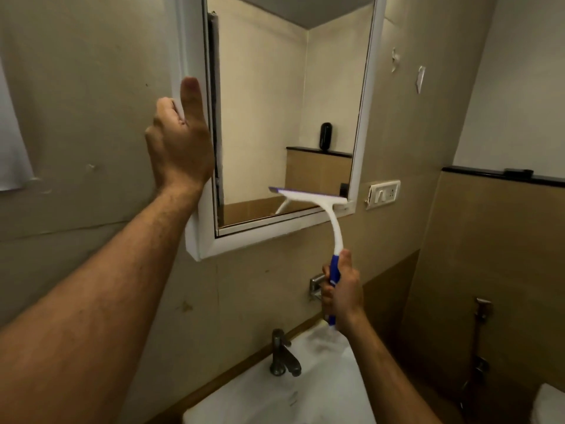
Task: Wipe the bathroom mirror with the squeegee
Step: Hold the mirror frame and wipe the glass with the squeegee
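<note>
The bathroom mirror (275, 102) hangs on the wall in a white frame (195, 234). My left hand (180, 145) grips the frame's left edge, thumb up along the front and fingers curled behind it. My right hand (341, 293) is closed around the blue grip of a white squeegee (331, 228) below the mirror. The squeegee's blade lies flat against the glass near the lower right corner, its right end reaching the frame.
A white washbasin (305, 387) with a metal tap (282, 354) sits directly below. A switch plate (383, 194) is on the wall right of the mirror. A metal bracket (316, 286) sticks out beside my right hand. A hand sprayer (482, 316) hangs at the right.
</note>
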Demonstrator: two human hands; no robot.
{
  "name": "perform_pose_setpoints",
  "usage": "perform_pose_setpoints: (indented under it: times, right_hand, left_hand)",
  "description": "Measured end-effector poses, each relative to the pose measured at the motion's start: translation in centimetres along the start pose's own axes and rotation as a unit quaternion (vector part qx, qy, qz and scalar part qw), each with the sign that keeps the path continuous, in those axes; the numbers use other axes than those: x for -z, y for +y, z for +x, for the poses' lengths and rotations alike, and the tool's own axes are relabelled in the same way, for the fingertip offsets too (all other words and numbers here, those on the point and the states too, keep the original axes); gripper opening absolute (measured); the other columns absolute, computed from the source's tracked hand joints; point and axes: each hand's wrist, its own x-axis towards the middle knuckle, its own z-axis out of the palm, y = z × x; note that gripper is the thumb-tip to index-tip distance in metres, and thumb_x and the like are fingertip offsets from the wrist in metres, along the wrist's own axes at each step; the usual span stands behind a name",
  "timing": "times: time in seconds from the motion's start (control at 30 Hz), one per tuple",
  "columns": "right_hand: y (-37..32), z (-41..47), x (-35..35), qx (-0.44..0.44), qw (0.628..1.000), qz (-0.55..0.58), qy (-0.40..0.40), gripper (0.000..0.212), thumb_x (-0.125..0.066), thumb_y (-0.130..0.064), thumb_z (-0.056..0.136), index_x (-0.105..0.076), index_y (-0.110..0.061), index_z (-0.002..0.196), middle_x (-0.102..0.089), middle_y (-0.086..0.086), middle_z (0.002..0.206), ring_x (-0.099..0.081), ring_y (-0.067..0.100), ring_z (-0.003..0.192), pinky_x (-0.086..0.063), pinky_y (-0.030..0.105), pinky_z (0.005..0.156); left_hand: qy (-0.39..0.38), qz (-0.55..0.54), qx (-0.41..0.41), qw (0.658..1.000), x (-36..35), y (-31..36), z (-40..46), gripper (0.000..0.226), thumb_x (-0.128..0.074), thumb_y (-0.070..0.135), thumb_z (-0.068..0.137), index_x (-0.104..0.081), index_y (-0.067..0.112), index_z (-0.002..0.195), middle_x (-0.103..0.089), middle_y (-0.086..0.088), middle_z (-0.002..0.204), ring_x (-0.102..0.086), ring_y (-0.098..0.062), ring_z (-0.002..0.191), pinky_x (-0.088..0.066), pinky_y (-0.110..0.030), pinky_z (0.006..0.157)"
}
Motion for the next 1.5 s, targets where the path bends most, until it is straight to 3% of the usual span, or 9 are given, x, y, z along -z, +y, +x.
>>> perform_pose_setpoints:
  times: [0.07, 0.3, 0.73, 0.87, 0.97, 1.07, 1.17, 1.27, 1.5]
  right_hand:
    - [0.5, -0.8, 0.4, 0.019, 0.999, -0.036, -0.001, 0.059, -0.03, -0.062, 0.09, -0.054, -0.01, 0.078, -0.043, 0.001, 0.054, -0.038, 0.008, 0.039, -0.033, 0.022, 0.039]
    - [-4.4, -1.9, -2.7, 0.095, 0.994, -0.041, -0.027, 0.057, -0.03, -0.062, 0.088, -0.053, -0.01, 0.084, -0.045, -0.004, 0.053, -0.039, 0.007, 0.041, -0.036, 0.021, 0.04]
    - [-0.6, -4.3, -3.6, 0.077, 0.995, -0.045, -0.041, 0.055, -0.032, -0.062, 0.084, -0.052, -0.011, 0.078, -0.042, 0.001, 0.056, -0.038, 0.007, 0.041, -0.033, 0.02, 0.039]
    - [-5.7, -3.5, -5.8, 0.105, 0.994, -0.011, -0.031, 0.052, -0.029, -0.057, 0.095, -0.052, -0.011, 0.084, -0.043, -0.002, 0.055, -0.037, 0.007, 0.04, -0.033, 0.022, 0.039]
    - [-8.1, -2.8, -7.3, 0.116, 0.993, -0.011, -0.021, 0.052, -0.028, -0.057, 0.097, -0.053, -0.014, 0.085, -0.043, -0.002, 0.057, -0.039, 0.008, 0.042, -0.034, 0.024, 0.041]
    - [-7.3, -2.9, -7.6, 0.112, 0.993, -0.006, -0.02, 0.052, -0.029, -0.058, 0.097, -0.053, -0.014, 0.084, -0.043, -0.001, 0.057, -0.038, 0.008, 0.042, -0.034, 0.023, 0.041]
    - [-4.6, -3.8, -7.0, 0.113, 0.993, -0.008, -0.024, 0.056, -0.031, -0.061, 0.09, -0.053, -0.01, 0.082, -0.042, 0.0, 0.056, -0.038, 0.006, 0.039, -0.034, 0.021, 0.039]
    - [-3.7, -4.5, -6.6, 0.095, 0.995, -0.001, -0.025, 0.059, -0.032, -0.063, 0.084, -0.053, -0.009, 0.081, -0.042, 0.0, 0.053, -0.037, 0.007, 0.038, -0.034, 0.021, 0.038]
    - [-12.1, -2.1, -8.6, 0.137, 0.99, -0.008, -0.024, 0.056, -0.028, -0.063, 0.094, -0.054, -0.014, 0.086, -0.044, -0.003, 0.055, -0.038, 0.009, 0.04, -0.033, 0.024, 0.039]
  left_hand:
    - [0.002, -0.003, 0.004, 1.0, 0.0, -0.1, 0.0, 0.049, -0.027, 0.057, 0.098, -0.046, 0.014, 0.086, -0.04, 0.009, 0.064, -0.039, -0.007, 0.057, -0.032, -0.019, 0.048]
    - [-0.014, -0.01, 0.001, 1.0, 0.1, 0.2, -0.1, 0.044, -0.028, 0.052, 0.1, -0.044, 0.013, 0.086, -0.037, 0.008, 0.065, -0.034, -0.002, 0.054, -0.033, -0.003, 0.044]
    - [-0.025, -0.021, 0.01, 0.999, 0.3, 0.3, -0.2, 0.047, -0.026, 0.055, 0.099, -0.046, 0.015, 0.088, -0.039, 0.008, 0.066, -0.036, -0.003, 0.054, -0.03, -0.012, 0.044]
    - [-0.027, -0.075, 0.006, 0.997, 0.8, 0.9, -0.7, 0.073, -0.003, 0.079, 0.072, -0.046, 0.021, 0.082, -0.041, 0.007, 0.064, -0.039, -0.005, 0.055, -0.032, -0.007, 0.042]
    - [-0.036, -0.094, -0.005, 0.995, 1.0, 0.8, -0.9, 0.065, 0.005, 0.088, 0.056, -0.036, 0.04, 0.073, -0.046, 0.001, 0.066, -0.046, -0.01, 0.058, -0.04, -0.019, 0.051]
    - [-0.032, -0.101, -0.011, 0.994, 1.0, 0.6, -0.7, 0.076, 0.007, 0.091, 0.054, -0.041, 0.036, 0.076, -0.041, 0.004, 0.061, -0.041, -0.008, 0.053, -0.035, -0.019, 0.048]
    - [-0.026, -0.092, -0.009, 0.995, 0.9, 0.5, -0.6, 0.09, 0.003, 0.087, 0.06, -0.048, 0.017, 0.084, -0.039, 0.008, 0.06, -0.036, -0.004, 0.048, -0.03, -0.01, 0.039]
    - [-0.047, -0.067, 0.006, 0.997, 1.2, 0.8, -0.4, 0.074, -0.004, 0.073, 0.078, -0.049, 0.016, 0.09, -0.046, 0.004, 0.067, -0.044, -0.008, 0.057, -0.037, -0.02, 0.05]
    - [-0.094, -0.042, 0.02, 0.994, 1.8, 1.5, 1.6, 0.055, -0.019, 0.06, 0.097, -0.047, 0.013, 0.091, -0.043, 0.002, 0.072, -0.04, -0.01, 0.06, -0.032, -0.023, 0.052]
